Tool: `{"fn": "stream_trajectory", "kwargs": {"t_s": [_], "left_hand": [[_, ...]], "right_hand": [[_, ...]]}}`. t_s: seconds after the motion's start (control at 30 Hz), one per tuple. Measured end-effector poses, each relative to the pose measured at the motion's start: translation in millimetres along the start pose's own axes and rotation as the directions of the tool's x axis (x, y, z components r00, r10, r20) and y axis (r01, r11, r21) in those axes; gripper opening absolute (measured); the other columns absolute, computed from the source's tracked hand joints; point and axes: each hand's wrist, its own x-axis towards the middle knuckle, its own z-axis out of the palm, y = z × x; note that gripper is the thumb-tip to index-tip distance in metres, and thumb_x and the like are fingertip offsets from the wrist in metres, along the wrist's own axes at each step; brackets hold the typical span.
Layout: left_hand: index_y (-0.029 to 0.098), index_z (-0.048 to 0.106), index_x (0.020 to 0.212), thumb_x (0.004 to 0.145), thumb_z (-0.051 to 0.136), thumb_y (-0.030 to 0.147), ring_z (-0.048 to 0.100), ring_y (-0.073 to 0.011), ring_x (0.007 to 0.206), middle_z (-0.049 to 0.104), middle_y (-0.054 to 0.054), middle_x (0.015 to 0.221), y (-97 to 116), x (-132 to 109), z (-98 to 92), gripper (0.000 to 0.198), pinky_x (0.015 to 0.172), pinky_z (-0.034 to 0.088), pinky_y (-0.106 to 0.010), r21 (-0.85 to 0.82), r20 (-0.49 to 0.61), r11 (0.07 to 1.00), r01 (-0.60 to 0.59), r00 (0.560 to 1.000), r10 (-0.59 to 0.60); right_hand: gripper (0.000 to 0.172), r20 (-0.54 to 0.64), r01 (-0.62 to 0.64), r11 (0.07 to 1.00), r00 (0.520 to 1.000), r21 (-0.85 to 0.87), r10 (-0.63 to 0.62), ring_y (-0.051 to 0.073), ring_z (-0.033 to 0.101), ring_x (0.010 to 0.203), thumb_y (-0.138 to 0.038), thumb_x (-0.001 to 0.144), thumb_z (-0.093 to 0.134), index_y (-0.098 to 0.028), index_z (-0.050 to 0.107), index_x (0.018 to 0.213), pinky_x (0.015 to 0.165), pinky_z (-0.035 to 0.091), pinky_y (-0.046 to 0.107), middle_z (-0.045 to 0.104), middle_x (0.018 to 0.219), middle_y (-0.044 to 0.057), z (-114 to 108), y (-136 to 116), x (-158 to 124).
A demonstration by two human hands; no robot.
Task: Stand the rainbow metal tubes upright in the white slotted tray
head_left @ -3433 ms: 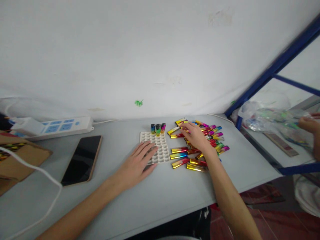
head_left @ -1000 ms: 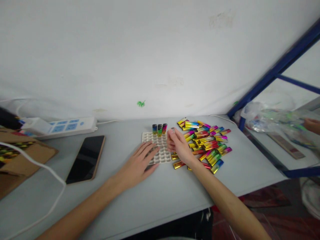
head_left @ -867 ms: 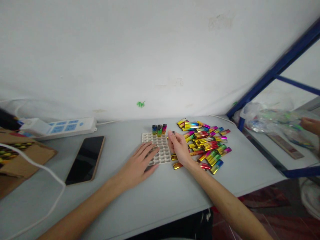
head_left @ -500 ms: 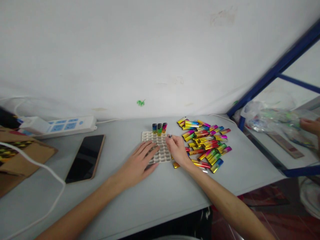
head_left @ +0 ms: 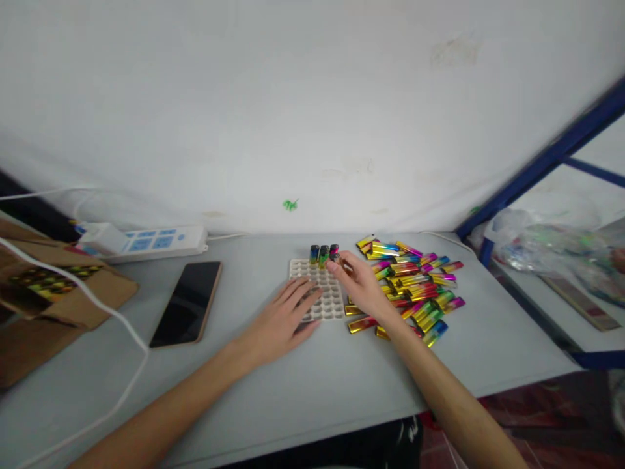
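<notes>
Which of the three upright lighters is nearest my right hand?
The rightmost lighter, beside the right hand; the other two stand further left in the tray.

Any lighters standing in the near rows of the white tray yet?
No, the only upright lighters stand at the far edge of the white tray; nearer holes in view are empty.

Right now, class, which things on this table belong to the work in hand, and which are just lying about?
In use: white tray under the left hand; lighter pinched by the right hand; three upright lighters; loose lighter pile.
Lying about: phone; power strip; cardboard box; white cable; plastic bag.
</notes>
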Motion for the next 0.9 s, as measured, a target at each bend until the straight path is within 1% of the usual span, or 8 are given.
{"fn": "stream_trajectory", "kwargs": {"t_s": [0.07,0.13,0.23,0.37,0.47,0.6,0.77,0.9], "left_hand": [[0.015,0.052,0.151,0.104,0.058,0.035,0.047,-0.0341,0.149,0.056,-0.018,0.153,1,0,-0.1,0.051,0.126,0.039,-0.060,0.004,0.001,1.000,0.004,1.000,-0.004],[0.016,0.052,0.150,0.105,0.058,0.036,0.047,-0.0340,0.149,0.057,-0.018,0.153,1,0,-0.3,0.050,0.126,0.040,-0.061,0.001,-0.004,1.000,0.010,1.000,-0.010],[0.017,0.052,0.150,0.105,0.057,0.037,0.047,-0.0340,0.149,0.057,-0.017,0.152,2,0,-0.6,0.050,0.126,0.041,-0.060,-0.004,-0.005,1.000,0.012,1.000,-0.012],[0.016,0.051,0.151,0.105,0.056,0.037,0.046,-0.0344,0.149,0.057,-0.017,0.152,2,0,-0.7,0.050,0.126,0.040,-0.060,-0.005,0.009,1.000,0.018,1.000,-0.018],[0.017,0.052,0.150,0.105,0.056,0.038,0.046,-0.0339,0.150,0.057,-0.017,0.151,3,0,-0.3,0.050,0.126,0.040,-0.059,-0.015,0.003,1.000,0.026,1.000,-0.026],[0.017,0.053,0.148,0.104,0.058,0.038,0.047,-0.0334,0.149,0.058,-0.017,0.150,4,1,-0.4,0.050,0.126,0.040,-0.059,-0.037,-0.007,0.999,0.032,0.999,-0.033],[0.016,0.054,0.148,0.103,0.059,0.038,0.048,-0.0339,0.148,0.059,-0.018,0.149,5,2,-1.1,0.050,0.125,0.041,-0.059,-0.038,-0.001,0.999,0.039,0.999,-0.039],[0.016,0.053,0.149,0.104,0.058,0.038,0.047,-0.0338,0.149,0.058,-0.018,0.150,4,1,0.3,0.051,0.126,0.041,-0.059,-0.033,-0.003,0.999,0.031,1.000,-0.031]], "right_hand": [[0.023,0.006,0.143,0.984,0.990,-0.105,-0.143,0.022,0.062,0.095,-0.045,0.101,0.065,-0.024,0.067,0.093,0.087,0.048,0.035,0.066,0.098,0.005,-7,-13,11],[0.024,0.013,0.210,0.960,0.977,-0.185,-0.211,0.022,0.062,0.091,-0.043,0.100,0.067,-0.024,0.069,0.087,0.087,0.048,0.036,0.066,0.093,0.005,-11,-26,25],[0.026,0.091,0.243,0.937,0.970,-0.252,-0.227,0.022,0.064,0.087,-0.045,0.100,0.067,-0.024,0.070,0.085,0.085,0.048,0.036,0.070,0.090,0.005,-12,-37,50],[0.019,0.183,0.296,0.917,0.950,-0.266,-0.253,0.024,0.069,0.093,-0.042,0.096,0.075,-0.024,0.075,0.096,0.091,0.049,0.036,0.077,0.097,0.006,-3,-25,78],[0.011,0.243,0.302,0.902,0.942,-0.309,-0.232,0.023,0.072,0.093,-0.033,0.093,0.078,-0.023,0.076,0.098,0.090,0.049,0.035,0.080,0.099,0.005,7,-7,88],[0.009,0.294,0.279,0.841,0.944,-0.464,-0.150,0.023,0.071,0.089,-0.023,0.090,0.080,-0.021,0.077,0.097,0.089,0.048,0.035,0.080,0.095,0.006,13,9,91],[0.009,0.337,0.276,0.838,0.934,-0.470,-0.119,0.022,0.072,0.087,-0.026,0.090,0.081,-0.020,0.077,0.096,0.084,0.048,0.032,0.080,0.093,0.006,10,8,92],[0.010,0.375,0.321,0.792,0.918,-0.519,-0.127,0.023,0.071,0.087,-0.023,0.089,0.081,-0.019,0.077,0.098,0.086,0.047,0.034,0.080,0.092,0.008,9,6,93]]}}
